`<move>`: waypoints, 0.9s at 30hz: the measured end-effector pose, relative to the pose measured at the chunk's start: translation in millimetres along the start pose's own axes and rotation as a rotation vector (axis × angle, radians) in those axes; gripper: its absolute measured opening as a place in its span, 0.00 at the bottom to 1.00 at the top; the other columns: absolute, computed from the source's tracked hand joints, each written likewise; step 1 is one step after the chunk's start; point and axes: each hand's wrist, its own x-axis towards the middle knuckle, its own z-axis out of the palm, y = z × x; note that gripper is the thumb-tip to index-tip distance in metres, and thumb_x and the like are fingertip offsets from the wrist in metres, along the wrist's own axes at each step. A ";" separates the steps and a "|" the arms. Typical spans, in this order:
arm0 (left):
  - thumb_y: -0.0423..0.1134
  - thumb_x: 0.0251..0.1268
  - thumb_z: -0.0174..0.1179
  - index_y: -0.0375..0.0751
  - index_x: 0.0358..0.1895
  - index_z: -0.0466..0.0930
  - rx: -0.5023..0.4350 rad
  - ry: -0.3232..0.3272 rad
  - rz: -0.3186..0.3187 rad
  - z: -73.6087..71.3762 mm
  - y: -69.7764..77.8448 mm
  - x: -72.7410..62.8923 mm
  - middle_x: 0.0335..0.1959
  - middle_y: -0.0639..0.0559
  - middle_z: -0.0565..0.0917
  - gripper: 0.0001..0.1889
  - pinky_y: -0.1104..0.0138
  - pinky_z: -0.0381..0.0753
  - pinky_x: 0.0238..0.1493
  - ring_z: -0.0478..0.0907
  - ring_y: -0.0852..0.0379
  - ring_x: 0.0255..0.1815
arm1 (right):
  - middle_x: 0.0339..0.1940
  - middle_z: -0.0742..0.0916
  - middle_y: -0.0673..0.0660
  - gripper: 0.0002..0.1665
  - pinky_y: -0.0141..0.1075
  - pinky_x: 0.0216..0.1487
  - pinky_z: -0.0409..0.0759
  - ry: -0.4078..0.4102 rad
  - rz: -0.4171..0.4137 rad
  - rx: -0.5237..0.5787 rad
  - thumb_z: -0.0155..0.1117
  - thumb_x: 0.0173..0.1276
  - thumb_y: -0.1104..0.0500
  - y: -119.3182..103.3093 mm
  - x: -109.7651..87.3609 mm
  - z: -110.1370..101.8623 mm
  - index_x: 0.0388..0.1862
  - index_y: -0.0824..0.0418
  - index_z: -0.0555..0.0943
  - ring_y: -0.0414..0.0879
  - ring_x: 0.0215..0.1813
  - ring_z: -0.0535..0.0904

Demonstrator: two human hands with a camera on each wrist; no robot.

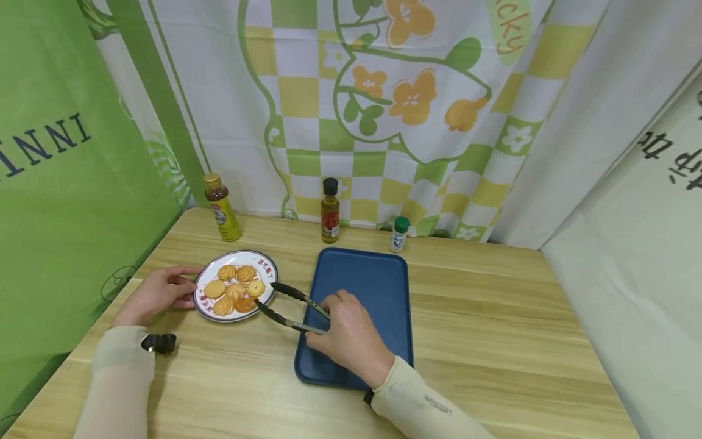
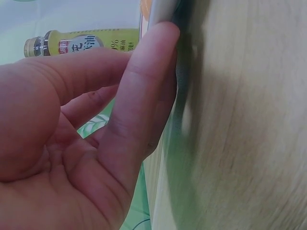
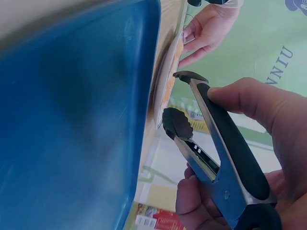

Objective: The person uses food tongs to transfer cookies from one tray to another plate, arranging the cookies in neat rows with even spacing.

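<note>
Several cookies point(image 1: 236, 291) lie on a white plate point(image 1: 267, 262) with a dark rim and red characters. At the plate's left edge my left hand point(image 1: 159, 292) holds the rim between thumb and fingers; the left wrist view shows the fingers point(image 2: 144, 72) against the plate's edge point(image 2: 163, 10). My right hand point(image 1: 351, 332) grips kitchen tongs point(image 1: 298, 326) with black tips, above a blue tray point(image 1: 378, 274). The tongs' arms are spread, their tips over the plate's right side near the cookies. In the right wrist view nothing sits between the tongs' tips point(image 3: 177, 123).
Along the back of the wooden table point(image 1: 482, 323) stand a yellow-labelled bottle point(image 1: 223, 213), a black-capped bottle point(image 1: 330, 213) and a green-capped shaker point(image 1: 399, 235). A patterned curtain point(image 1: 307, 110) hangs behind them. Green cloth point(image 1: 55, 201) hangs on the left.
</note>
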 end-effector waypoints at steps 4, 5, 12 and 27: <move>0.27 0.89 0.52 0.21 0.85 0.60 0.009 -0.003 0.006 0.4 1.4 -0.4 0.59 0.28 0.82 0.29 0.65 0.98 0.47 0.89 0.62 0.39 | 0.50 0.89 0.59 0.31 0.50 0.51 0.89 0.026 0.037 0.023 0.87 0.60 0.50 7.9 -4.7 -6.0 0.56 0.66 0.89 0.52 0.50 0.83; 0.27 0.89 0.52 0.21 0.85 0.60 0.012 -0.003 0.009 0.5 1.8 -0.6 0.59 0.28 0.82 0.29 0.65 0.98 0.47 0.89 0.62 0.39 | 0.51 0.89 0.60 0.31 0.51 0.52 0.90 0.031 0.048 0.029 0.87 0.61 0.50 10.4 -6.0 -7.5 0.57 0.66 0.89 0.52 0.50 0.83; 0.29 0.90 0.51 0.21 0.85 0.59 0.034 -0.003 0.011 0.4 1.9 -1.6 0.58 0.29 0.82 0.29 0.66 0.98 0.46 0.89 0.62 0.39 | 0.53 0.88 0.61 0.32 0.52 0.51 0.89 0.062 0.128 0.042 0.87 0.61 0.50 29.2 -15.9 -15.4 0.59 0.65 0.88 0.53 0.50 0.83; 0.29 0.90 0.50 0.21 0.85 0.59 0.029 0.012 0.001 0.5 0.0 -1.5 0.57 0.30 0.82 0.29 0.66 0.97 0.46 0.88 0.63 0.38 | 0.50 0.86 0.58 0.34 0.45 0.43 0.86 0.093 0.273 0.040 0.88 0.62 0.49 65.8 -34.5 -41.3 0.60 0.64 0.86 0.48 0.43 0.80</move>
